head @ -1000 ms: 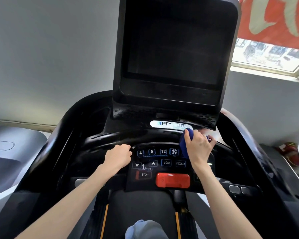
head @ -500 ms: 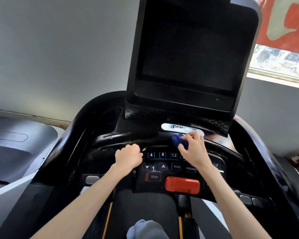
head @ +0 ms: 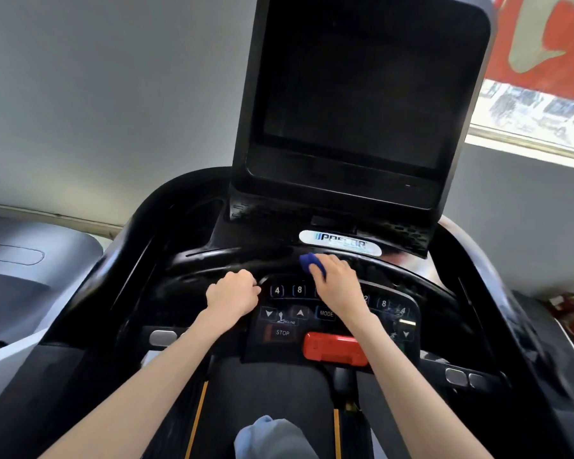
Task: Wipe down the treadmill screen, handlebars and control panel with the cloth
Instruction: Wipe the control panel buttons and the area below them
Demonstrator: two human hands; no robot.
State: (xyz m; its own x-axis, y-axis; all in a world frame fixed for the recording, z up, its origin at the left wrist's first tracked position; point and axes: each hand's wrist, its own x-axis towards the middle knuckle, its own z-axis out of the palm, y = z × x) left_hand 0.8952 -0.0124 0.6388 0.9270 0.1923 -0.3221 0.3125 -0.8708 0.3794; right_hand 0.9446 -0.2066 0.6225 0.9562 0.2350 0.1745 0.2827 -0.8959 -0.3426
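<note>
Nearest the body, on the control panel (head: 290,323), a red bar (head: 337,351) is sitting beside a "STOP" key (head: 281,332), with "INCLINE", a "MODE" key (head: 326,313) and keys numbered 4 and 8 just beyond; the right forearm (head: 391,362) is crossing these, so a dragging wrist could, I judge, be pressing one unintended. Farther up, the left hand (head: 234,293) is resting with fingers curled at the panel's edge, whether clasping it I cannot tell; the right hand (head: 338,283) is pinching the blue cloth (head: 308,261) against the glossy ledge (head: 239,260), just below an oval badge (head: 340,242) seeming to read "PRECOR"; the dark screen (head: 355,91) is showing no writing.
</note>
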